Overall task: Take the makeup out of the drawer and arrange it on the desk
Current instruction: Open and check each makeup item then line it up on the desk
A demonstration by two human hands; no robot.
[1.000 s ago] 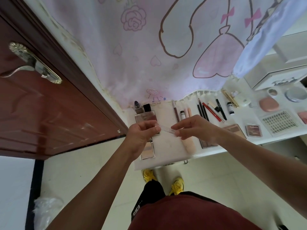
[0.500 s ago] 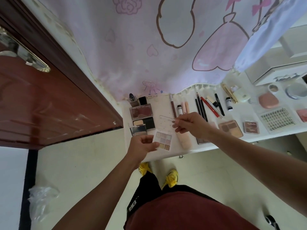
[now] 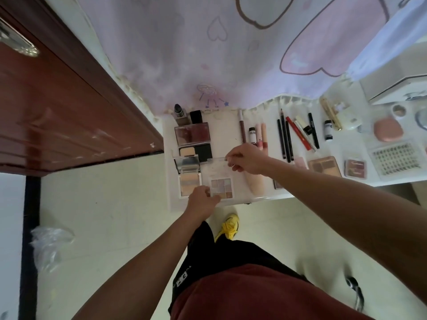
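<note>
- A yellow shoe (image 3: 228, 227) is planting on the pale floor (image 3: 115, 204) just short of the table's near edge, and a crumpled plastic bag (image 3: 48, 241) is lying well off to the left.
- The left hand (image 3: 202, 202) is reaching to the near edge of the white table (image 3: 225, 135), its grip narrow, fingers curling onto the near-left corner of the eyeshadow palette (image 3: 222, 187).
- That palette is showing its grid of pale and tan pans uncovered, right at the table's near edge. I cannot tell whether it is resting flat or being held just above the surface.
- It is sitting between an open mirror compact (image 3: 189, 174) on the left and a peach tube (image 3: 255, 183) on the right.
- A little farther, the right hand (image 3: 247, 159) is hovering over the middle of the table, grip tight, pinching the right end of a clear lid (image 3: 216, 159).
- The lid is stretching leftward, thin and edge-on, toward the compact's mirror.
- Farther left, a black powder compact (image 3: 196, 151) and a reddish blush palette (image 3: 192, 136) are lying one behind the other.
- A lipstick (image 3: 180, 113) is standing at the far-left corner, against the pink curtain (image 3: 231, 54).
- To the right, black pencils (image 3: 285, 139) and a red pencil (image 3: 298, 132) are lying side by side, with a lash tray (image 3: 395, 158) near the right edge.
</note>
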